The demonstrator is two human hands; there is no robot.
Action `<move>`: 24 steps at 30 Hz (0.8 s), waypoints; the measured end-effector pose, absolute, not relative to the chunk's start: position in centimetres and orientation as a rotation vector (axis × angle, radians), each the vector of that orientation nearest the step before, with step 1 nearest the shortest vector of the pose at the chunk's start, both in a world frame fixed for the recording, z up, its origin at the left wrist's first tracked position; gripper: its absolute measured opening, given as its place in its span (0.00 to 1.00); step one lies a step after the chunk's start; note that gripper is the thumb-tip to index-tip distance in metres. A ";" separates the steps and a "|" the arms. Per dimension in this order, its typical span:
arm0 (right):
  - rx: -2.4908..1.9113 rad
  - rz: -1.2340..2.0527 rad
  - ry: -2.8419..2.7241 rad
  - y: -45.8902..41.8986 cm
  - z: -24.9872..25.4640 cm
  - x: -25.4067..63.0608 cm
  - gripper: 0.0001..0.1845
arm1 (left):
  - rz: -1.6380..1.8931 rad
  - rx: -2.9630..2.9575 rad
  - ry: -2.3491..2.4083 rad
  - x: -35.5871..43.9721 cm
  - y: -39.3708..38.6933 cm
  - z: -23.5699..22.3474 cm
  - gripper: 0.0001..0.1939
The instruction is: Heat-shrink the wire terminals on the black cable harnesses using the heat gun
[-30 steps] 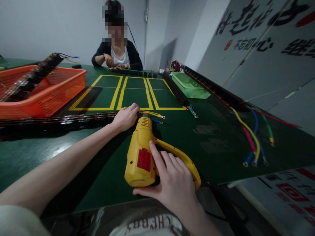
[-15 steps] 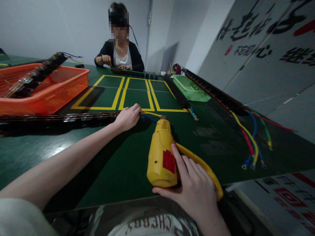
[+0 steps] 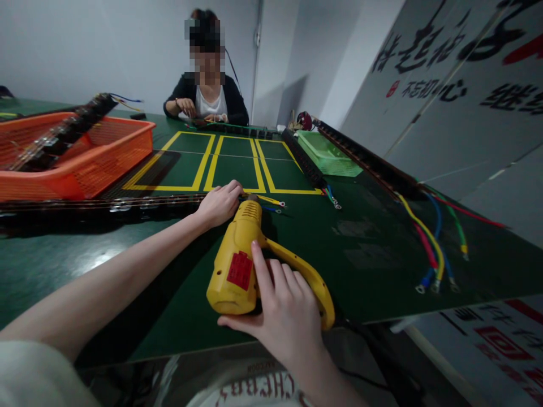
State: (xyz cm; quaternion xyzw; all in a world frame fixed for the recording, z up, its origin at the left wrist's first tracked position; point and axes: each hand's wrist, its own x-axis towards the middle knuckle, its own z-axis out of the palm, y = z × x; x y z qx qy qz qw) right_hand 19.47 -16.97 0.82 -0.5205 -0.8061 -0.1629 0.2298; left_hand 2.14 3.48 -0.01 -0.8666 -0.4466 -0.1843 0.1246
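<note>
My right hand (image 3: 288,308) is wrapped round a yellow heat gun (image 3: 237,243) with a red label. Its nozzle points away from me, over the yellow and blue wires (image 3: 265,199), which end in ring terminals. My left hand (image 3: 220,202) is closed at the right end of a long black strip (image 3: 139,206), where these wires come out. Its fingertips are partly hidden, but they appear to grip the wires.
An orange basket (image 3: 114,152) holding another black strip (image 3: 63,133) stands at the left. Towards the right are a green basket (image 3: 328,155) and a long strip (image 3: 369,158) with coloured wires (image 3: 435,243). A co-worker (image 3: 207,96) sits across the green table (image 3: 365,226).
The heat gun in my right hand has moved left, its nozzle now nearer my left hand. The wire ends with their ring terminals have come into view. My left hand has stayed almost still.
</note>
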 end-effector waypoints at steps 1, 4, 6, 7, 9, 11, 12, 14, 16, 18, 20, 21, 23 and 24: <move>-1.430 -0.438 -2.218 -16.9 0.8 19.2 0.63 | -0.541 -2.532 -1.305 2.1 3.4 0.1 0.13; -1.435 -0.416 -2.208 -16.7 0.9 18.8 0.63 | -0.553 -2.559 -1.309 2.1 3.3 0.3 0.13; -1.432 -0.394 -2.207 -16.8 0.9 18.9 0.63 | -0.561 -2.574 -1.311 2.0 3.2 0.3 0.13; -1.431 -0.374 -2.214 -16.8 0.9 19.1 0.62 | -0.559 -2.577 -1.310 2.0 3.2 0.3 0.13; -1.434 -0.323 -2.231 -16.8 0.9 19.6 0.61 | -0.545 -2.568 -1.306 2.0 3.2 0.3 0.14; -1.442 -0.286 -2.247 -16.9 0.9 20.2 0.60 | -0.522 -2.547 -1.303 2.0 3.2 0.3 0.15; -1.445 -0.283 -2.250 -16.9 0.9 20.5 0.60 | -0.512 -2.537 -1.304 2.0 3.2 0.2 0.15; -1.445 -0.312 -2.243 -17.1 0.9 21.3 0.59 | -0.498 -2.525 -1.311 2.0 3.1 0.2 0.15; -1.448 -0.352 -2.231 -17.3 0.9 22.1 0.59 | -0.494 -2.527 -1.311 2.1 3.0 0.3 0.15; -1.460 -0.376 -2.205 -17.4 0.8 23.0 0.59 | -0.493 -2.533 -1.299 2.1 2.9 0.3 0.15; -1.489 -0.395 -2.171 -17.6 0.6 23.8 0.60 | -0.491 -2.530 -1.286 2.1 2.9 0.3 0.15; -1.504 -0.402 -2.158 -17.6 0.5 24.2 0.60 | -0.489 -2.527 -1.281 2.1 2.9 0.3 0.15; -1.528 -0.418 -2.141 -17.6 0.3 24.6 0.60 | -0.494 -2.525 -1.276 2.1 2.9 0.4 0.15; -1.532 -0.424 -2.138 -17.6 0.2 24.7 0.60 | -0.500 -2.526 -1.276 2.1 2.9 0.4 0.15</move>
